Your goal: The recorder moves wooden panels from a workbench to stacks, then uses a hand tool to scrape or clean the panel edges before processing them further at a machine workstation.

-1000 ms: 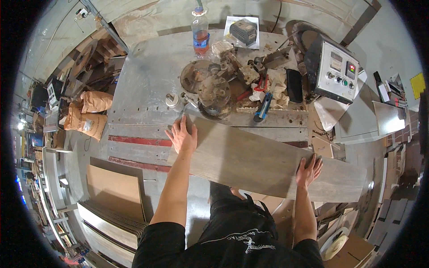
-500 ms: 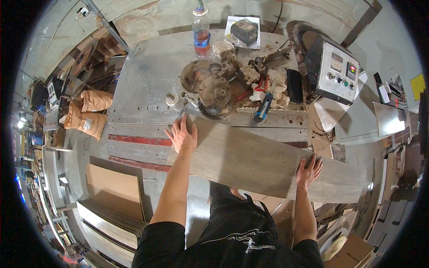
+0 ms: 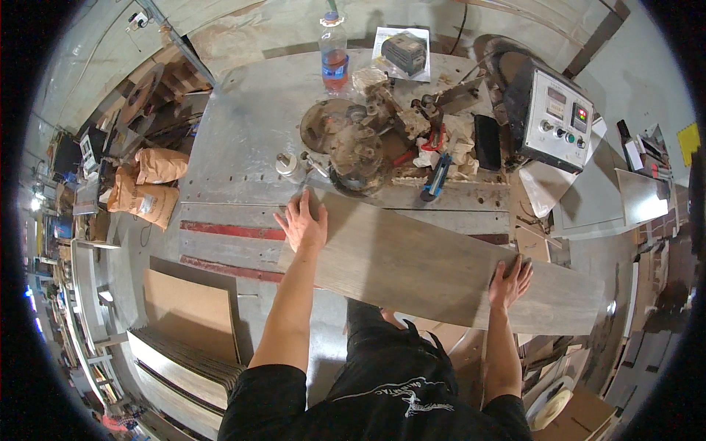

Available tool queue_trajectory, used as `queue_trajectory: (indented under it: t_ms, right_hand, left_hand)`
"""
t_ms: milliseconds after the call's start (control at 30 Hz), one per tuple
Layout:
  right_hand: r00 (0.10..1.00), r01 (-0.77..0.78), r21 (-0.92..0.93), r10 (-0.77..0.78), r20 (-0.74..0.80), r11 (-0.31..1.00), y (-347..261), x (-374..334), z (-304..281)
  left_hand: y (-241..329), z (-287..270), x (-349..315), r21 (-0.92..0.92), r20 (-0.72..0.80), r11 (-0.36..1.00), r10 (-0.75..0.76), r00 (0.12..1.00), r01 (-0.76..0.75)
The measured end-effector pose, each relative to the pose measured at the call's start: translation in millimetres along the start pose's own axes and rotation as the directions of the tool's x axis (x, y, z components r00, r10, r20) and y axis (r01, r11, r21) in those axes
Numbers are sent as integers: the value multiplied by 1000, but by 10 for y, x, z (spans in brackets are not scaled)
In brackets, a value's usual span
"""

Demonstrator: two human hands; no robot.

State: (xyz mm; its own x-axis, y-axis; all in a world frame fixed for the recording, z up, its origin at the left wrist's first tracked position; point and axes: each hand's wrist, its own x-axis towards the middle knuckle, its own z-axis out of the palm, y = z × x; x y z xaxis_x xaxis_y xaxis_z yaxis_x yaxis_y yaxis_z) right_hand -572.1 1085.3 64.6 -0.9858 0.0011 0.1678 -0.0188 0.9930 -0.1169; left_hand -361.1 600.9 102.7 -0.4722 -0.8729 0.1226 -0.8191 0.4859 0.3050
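Observation:
A long grey-brown wood-grain board (image 3: 412,257) lies slanted across the near edge of the metal workbench (image 3: 243,125), its right end reaching past the bench. My left hand (image 3: 304,225) rests on the board's left end, fingers spread, tips at its far corner. Toward the right part, my right hand (image 3: 510,284) lies flat on the board with fingers stretched. Just beyond the board stand a greasy edge-banding glue unit (image 3: 355,151) and a small white bottle (image 3: 288,167). A blue utility knife (image 3: 437,176) lies to the right of that unit.
A control box (image 3: 555,121) with a lit display stands at the bench's right, near a black phone (image 3: 486,142). At the back is a drink bottle (image 3: 334,66). Brown paper sacks (image 3: 151,198) sit left of the bench; stacked panels (image 3: 184,367) stand on the floor at lower left.

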Motion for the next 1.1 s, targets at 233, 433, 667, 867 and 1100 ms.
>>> queue_trajectory:
  t_ms: [233, 433, 667, 867, 1100]
  right_hand:
    - [1000, 24, 1, -24, -14, 1000, 49, -6, 14]
    - [989, 53, 58, -45, -139, 997, 253, 30, 164]
    - [964, 192, 540, -53, -261, 819, -357, 1697, -641]
    - [977, 210, 781, -103, -186, 588, -1278, 3154, -566]
    - [961, 265, 647, -140, -239, 715, -283, 4502, -226]
  left_hand:
    - [-13, 24, 6, -37, -9, 999, -1, 1000, 1]
    - [44, -67, 31, -54, 40, 999, -1, 999, 3]
    - [-26, 83, 15, 19, -76, 994, 107, 991, -105]
    - [59, -317, -107, -3, -17, 998, -68, 998, 68]
    - [317, 4, 88, -114, 69, 990, -73, 995, 81]
